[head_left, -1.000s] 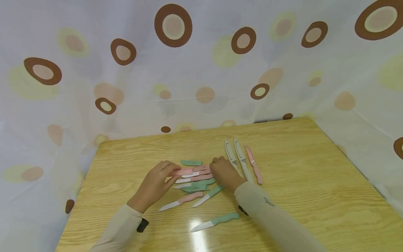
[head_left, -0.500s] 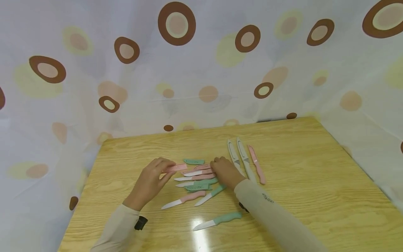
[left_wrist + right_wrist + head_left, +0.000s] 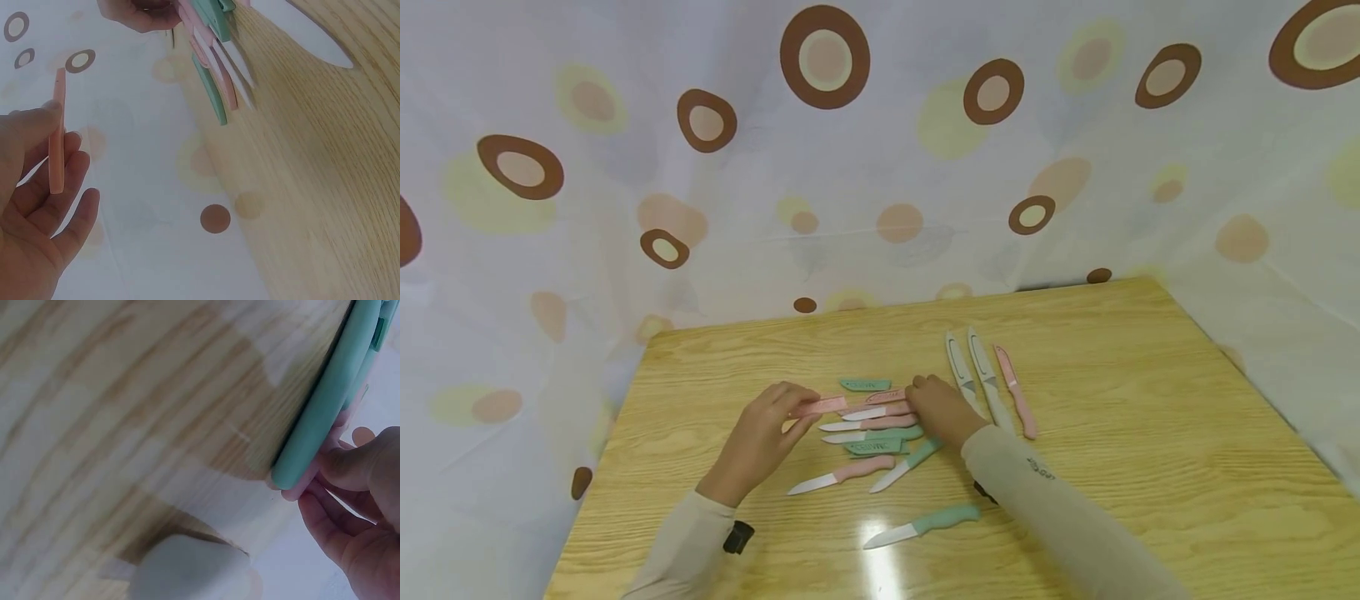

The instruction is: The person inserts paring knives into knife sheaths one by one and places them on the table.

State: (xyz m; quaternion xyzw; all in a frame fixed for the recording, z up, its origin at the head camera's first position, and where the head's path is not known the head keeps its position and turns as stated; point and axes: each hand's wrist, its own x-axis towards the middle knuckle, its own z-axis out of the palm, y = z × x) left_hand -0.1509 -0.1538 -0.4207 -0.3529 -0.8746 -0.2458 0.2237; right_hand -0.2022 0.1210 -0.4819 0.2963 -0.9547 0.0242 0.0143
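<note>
My left hand (image 3: 758, 433) pinches a pink blade sheath (image 3: 829, 405) between thumb and fingers, above the table; in the left wrist view the sheath (image 3: 57, 156) appears edge-on. At the right end of the knife pile, my right hand (image 3: 946, 410) pinches the end of a pink knife handle (image 3: 303, 487). A bare white blade (image 3: 867, 413) points from there towards the sheath, apart from it. Just below lie another pink-handled knife (image 3: 883, 422) and a green-handled knife (image 3: 891, 434). Pink sheath (image 3: 886, 397) and green sheaths (image 3: 867, 385) lie around them.
Two grey sheathed knives (image 3: 983, 367) and a pink sheathed knife (image 3: 1015, 392) lie right of the pile. Nearer the front are a bare pink knife (image 3: 857, 469) and a bare green knife (image 3: 936, 521). A patterned cloth (image 3: 850, 167) hangs behind the wooden table (image 3: 1150, 400).
My left hand has drawn the pink sheath slightly left, away from the pile, so more of the white blade shows. The right hand stays at the handle ends. The head view has shifted a little.
</note>
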